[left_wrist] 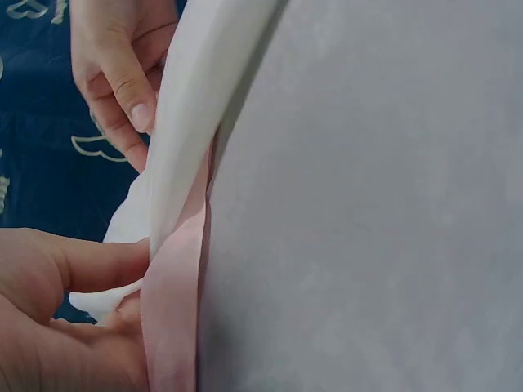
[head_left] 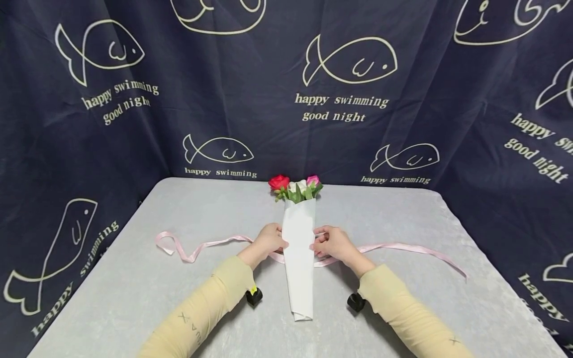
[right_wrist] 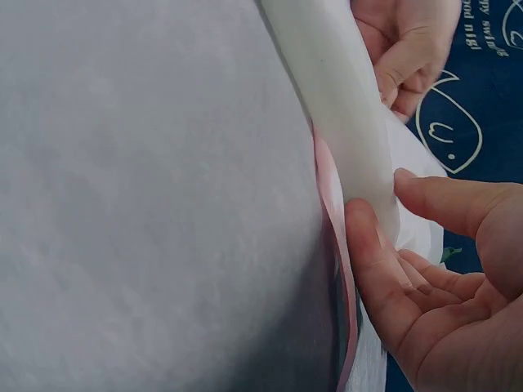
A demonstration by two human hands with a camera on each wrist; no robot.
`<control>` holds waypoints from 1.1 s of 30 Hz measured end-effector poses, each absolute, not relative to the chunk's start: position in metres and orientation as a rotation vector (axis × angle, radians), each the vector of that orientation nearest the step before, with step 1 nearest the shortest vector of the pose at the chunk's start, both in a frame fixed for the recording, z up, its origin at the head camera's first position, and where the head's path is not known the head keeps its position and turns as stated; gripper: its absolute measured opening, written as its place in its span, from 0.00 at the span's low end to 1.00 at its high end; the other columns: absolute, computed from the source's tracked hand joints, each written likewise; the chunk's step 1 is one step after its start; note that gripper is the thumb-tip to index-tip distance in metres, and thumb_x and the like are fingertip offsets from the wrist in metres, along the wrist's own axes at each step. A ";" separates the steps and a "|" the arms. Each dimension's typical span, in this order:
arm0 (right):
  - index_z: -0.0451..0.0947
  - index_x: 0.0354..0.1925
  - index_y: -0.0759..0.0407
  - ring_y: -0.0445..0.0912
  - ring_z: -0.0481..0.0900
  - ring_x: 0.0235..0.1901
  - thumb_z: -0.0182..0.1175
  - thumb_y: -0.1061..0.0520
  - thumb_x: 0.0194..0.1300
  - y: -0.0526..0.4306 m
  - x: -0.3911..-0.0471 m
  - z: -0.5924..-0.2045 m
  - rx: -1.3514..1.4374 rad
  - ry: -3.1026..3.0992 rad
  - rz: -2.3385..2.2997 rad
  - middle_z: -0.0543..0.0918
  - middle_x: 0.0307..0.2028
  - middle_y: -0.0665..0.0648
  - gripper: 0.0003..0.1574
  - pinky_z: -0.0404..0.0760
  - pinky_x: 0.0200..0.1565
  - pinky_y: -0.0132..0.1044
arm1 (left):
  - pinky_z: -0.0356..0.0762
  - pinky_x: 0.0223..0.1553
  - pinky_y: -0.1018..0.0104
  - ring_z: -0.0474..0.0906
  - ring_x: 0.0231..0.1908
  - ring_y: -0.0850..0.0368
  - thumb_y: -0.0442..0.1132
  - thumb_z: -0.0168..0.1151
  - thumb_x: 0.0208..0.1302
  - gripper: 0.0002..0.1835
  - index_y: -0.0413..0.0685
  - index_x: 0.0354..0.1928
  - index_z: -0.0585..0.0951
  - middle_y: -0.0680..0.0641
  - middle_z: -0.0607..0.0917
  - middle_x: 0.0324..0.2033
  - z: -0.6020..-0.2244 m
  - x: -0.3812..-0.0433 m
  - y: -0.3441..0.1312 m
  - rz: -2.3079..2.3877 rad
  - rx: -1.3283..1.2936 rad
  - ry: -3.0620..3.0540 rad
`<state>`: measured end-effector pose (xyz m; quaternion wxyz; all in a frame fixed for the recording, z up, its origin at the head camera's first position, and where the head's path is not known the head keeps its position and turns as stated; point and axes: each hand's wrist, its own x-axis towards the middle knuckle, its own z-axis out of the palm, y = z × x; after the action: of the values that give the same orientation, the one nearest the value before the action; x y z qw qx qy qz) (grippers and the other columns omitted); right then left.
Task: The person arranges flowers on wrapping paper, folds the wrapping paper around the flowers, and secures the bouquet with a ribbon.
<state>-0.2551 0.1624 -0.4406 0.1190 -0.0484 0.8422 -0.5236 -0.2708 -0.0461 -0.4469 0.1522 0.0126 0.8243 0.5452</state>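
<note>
A bouquet in white wrapping paper (head_left: 299, 258) lies lengthwise on the table, blooms toward the back. A red rose (head_left: 279, 182), a white flower (head_left: 295, 186) and a pink flower (head_left: 313, 180) show above the paper with green leaves. My left hand (head_left: 270, 238) holds the wrap's left edge, thumb on top, as the left wrist view shows. At the right edge my right hand (head_left: 333, 242) grips the paper between thumb and fingers. A pink ribbon (head_left: 403, 246) runs crosswise beneath the bouquet, its middle hidden; near the left hand the ribbon (left_wrist: 176, 302) passes right beside the fingers.
The grey table (head_left: 394, 318) has its far edge against a dark blue curtain (head_left: 268, 99) printed with fish and lettering. The ribbon's left end curls loosely on the tabletop. Black wrist devices (head_left: 356, 302) sit under both cream sleeves (head_left: 398, 303).
</note>
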 end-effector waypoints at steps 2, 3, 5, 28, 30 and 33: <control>0.70 0.53 0.72 0.45 0.82 0.21 0.68 0.65 0.52 0.162 -0.255 -0.441 -0.149 2.494 -1.502 0.83 0.29 0.59 0.30 0.82 0.25 0.38 | 0.74 0.27 0.69 0.74 0.25 0.58 0.26 0.68 0.50 0.13 0.38 0.36 0.74 0.47 0.78 0.27 -0.445 -0.270 -0.046 1.420 0.129 2.535; 0.71 0.53 0.72 0.45 0.82 0.20 0.69 0.65 0.52 0.163 -0.255 -0.442 -0.162 2.505 -1.489 0.83 0.29 0.59 0.31 0.82 0.25 0.38 | 0.73 0.28 0.68 0.73 0.25 0.57 0.28 0.70 0.49 0.13 0.39 0.34 0.75 0.48 0.77 0.26 -0.444 -0.269 -0.047 1.334 0.167 2.620; 0.71 0.53 0.71 0.44 0.81 0.20 0.69 0.65 0.51 0.164 -0.255 -0.441 -0.195 2.535 -1.452 0.83 0.29 0.58 0.31 0.81 0.24 0.37 | 0.73 0.31 0.65 0.74 0.29 0.55 0.35 0.74 0.46 0.16 0.40 0.34 0.76 0.48 0.78 0.27 -0.441 -0.267 -0.047 1.131 0.236 2.805; 0.76 0.24 0.53 0.33 0.65 0.20 0.66 0.55 0.57 0.200 -0.241 -0.429 -0.970 2.627 -0.758 0.72 0.18 0.43 0.09 0.66 0.25 0.27 | 0.71 0.53 0.53 0.75 0.50 0.50 0.41 0.73 0.48 0.19 0.47 0.44 0.83 0.48 0.81 0.44 -0.420 -0.247 -0.058 0.459 1.060 2.818; 0.76 0.23 0.54 0.33 0.65 0.19 0.64 0.58 0.58 0.203 -0.242 -0.429 -0.952 2.649 -0.798 0.72 0.18 0.43 0.09 0.67 0.25 0.27 | 0.70 0.54 0.53 0.75 0.51 0.51 0.40 0.73 0.48 0.17 0.46 0.42 0.83 0.49 0.81 0.45 -0.421 -0.248 -0.062 0.459 1.101 2.793; 0.75 0.24 0.56 0.34 0.67 0.17 0.60 0.61 0.59 0.209 -0.246 -0.430 -0.847 2.679 -0.905 0.73 0.17 0.44 0.07 0.68 0.22 0.28 | 0.69 0.56 0.53 0.74 0.53 0.50 0.39 0.73 0.49 0.17 0.45 0.42 0.83 0.47 0.80 0.47 -0.422 -0.249 -0.067 0.461 1.163 2.755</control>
<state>-0.2457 0.2086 -0.4304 0.0946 -0.2857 0.9035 -0.3053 -0.2488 -0.0673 -0.4216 0.0581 0.3837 0.9090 0.1521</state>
